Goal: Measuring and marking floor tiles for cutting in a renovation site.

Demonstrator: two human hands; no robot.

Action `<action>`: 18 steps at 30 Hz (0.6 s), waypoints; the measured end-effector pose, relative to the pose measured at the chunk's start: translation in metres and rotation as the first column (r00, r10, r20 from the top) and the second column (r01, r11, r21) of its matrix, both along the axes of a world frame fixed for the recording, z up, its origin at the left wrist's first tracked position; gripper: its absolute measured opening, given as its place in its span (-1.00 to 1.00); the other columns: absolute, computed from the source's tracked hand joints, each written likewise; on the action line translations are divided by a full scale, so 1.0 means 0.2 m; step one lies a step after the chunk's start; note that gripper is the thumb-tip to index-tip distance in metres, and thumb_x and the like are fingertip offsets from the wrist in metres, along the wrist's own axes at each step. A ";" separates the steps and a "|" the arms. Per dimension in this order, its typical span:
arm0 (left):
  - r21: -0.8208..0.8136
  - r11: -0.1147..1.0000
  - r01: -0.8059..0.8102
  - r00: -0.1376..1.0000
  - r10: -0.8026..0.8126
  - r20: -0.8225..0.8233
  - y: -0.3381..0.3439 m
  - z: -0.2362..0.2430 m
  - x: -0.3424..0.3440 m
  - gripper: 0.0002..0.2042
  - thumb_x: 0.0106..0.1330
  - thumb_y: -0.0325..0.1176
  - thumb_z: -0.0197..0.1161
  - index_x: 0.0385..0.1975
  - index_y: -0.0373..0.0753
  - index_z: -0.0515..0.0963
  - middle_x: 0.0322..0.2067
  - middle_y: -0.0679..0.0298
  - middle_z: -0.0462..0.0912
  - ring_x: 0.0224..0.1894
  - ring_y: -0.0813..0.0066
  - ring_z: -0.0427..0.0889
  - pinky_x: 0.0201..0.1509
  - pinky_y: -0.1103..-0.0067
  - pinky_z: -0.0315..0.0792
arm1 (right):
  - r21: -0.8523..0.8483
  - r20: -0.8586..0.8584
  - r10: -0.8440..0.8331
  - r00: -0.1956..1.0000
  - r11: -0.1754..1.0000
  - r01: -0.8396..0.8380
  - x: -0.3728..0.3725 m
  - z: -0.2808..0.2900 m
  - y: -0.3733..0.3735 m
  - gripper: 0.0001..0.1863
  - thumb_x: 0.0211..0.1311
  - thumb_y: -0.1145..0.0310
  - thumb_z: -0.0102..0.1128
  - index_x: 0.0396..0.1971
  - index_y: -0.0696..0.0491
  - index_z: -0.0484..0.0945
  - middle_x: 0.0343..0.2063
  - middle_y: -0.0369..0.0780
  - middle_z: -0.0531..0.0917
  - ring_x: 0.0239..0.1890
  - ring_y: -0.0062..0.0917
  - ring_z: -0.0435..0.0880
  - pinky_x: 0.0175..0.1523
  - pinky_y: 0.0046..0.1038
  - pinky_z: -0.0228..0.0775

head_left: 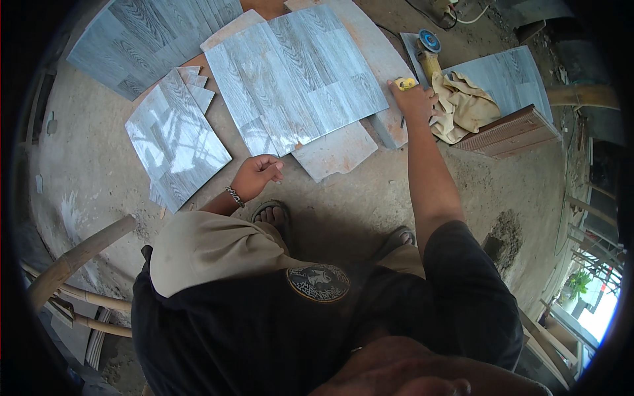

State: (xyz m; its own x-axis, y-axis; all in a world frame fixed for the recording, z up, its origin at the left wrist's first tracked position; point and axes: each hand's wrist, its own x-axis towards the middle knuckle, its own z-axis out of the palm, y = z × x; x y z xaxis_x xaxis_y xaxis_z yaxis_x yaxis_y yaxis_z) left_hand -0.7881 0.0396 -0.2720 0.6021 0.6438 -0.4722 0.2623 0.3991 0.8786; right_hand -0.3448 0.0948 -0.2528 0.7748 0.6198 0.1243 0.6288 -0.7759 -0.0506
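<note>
My right hand [415,99] reaches forward and is closed on a small yellow object [405,83] at the right edge of a large grey wood-patterned tile [297,76] lying on the floor. My left hand [256,175] hangs loosely curled near that tile's front edge, with a bracelet on the wrist and nothing in it. An angle grinder [429,49] with a blue disc lies just beyond my right hand, next to a crumpled beige cloth [462,105].
More grey tiles lie around: one at front left [175,142], one at far left [145,39], one at the right [512,76], plus cut offcuts [333,152]. A brown board [512,132] sits right. Bamboo poles [72,261] stand left. My sandalled feet [274,214] rest on the concrete floor.
</note>
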 end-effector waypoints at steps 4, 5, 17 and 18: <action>-0.008 1.000 -0.025 1.000 0.025 -0.019 0.01 0.02 -0.04 -0.76 0.50 -0.28 0.18 -0.11 -0.34 0.61 -0.36 0.28 0.72 -0.29 0.59 0.69 -0.11 0.61 0.54 | -0.115 -0.141 0.117 0.983 0.984 -0.133 -0.04 0.17 -0.01 -0.09 0.09 -0.27 0.19 0.20 0.25 0.49 0.16 0.05 0.51 0.34 -0.08 0.32 0.41 0.16 -0.01; 0.020 1.000 -0.019 1.000 0.020 -0.018 0.02 0.03 -0.05 -0.76 0.50 -0.27 0.18 -0.07 -0.34 0.60 -0.34 0.28 0.72 -0.27 0.58 0.68 -0.09 0.60 0.54 | -0.042 -0.190 0.162 0.968 0.984 -0.173 -0.06 0.22 -0.01 -0.14 0.13 -0.22 0.19 0.19 0.26 0.48 0.14 0.03 0.53 0.31 -0.11 0.38 0.38 0.11 0.10; -0.079 0.994 0.071 0.972 -0.051 0.231 0.11 0.12 -0.05 -0.62 0.41 -0.40 0.24 0.20 -0.32 0.45 -0.08 0.27 0.68 -0.10 0.55 0.66 0.06 0.61 0.53 | 0.274 -0.855 0.513 0.076 0.572 -0.773 -1.19 0.36 -0.35 -0.36 0.08 -0.11 0.38 -0.16 0.21 0.53 -0.31 0.10 0.68 -0.13 -0.10 0.68 -0.03 -0.23 0.47; -0.118 0.989 0.095 0.978 -0.070 0.196 0.09 0.11 -0.07 -0.65 0.40 -0.41 0.25 0.15 -0.32 0.47 -0.08 0.28 0.68 -0.10 0.56 0.67 0.04 0.60 0.55 | 0.216 -0.843 0.521 0.133 0.554 -0.804 -1.21 0.33 -0.36 -0.39 0.05 -0.10 0.42 -0.21 0.19 0.55 -0.35 0.07 0.68 -0.16 -0.14 0.68 -0.07 -0.24 0.48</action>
State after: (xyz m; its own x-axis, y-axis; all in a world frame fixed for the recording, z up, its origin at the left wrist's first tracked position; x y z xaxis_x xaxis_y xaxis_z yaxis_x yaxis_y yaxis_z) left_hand -0.8029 0.0577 -0.2509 0.7375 0.5309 -0.4173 0.1313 0.4935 0.8598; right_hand -0.5874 0.0218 -0.1863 -0.3236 0.8278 -0.4584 0.6781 -0.1350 -0.7225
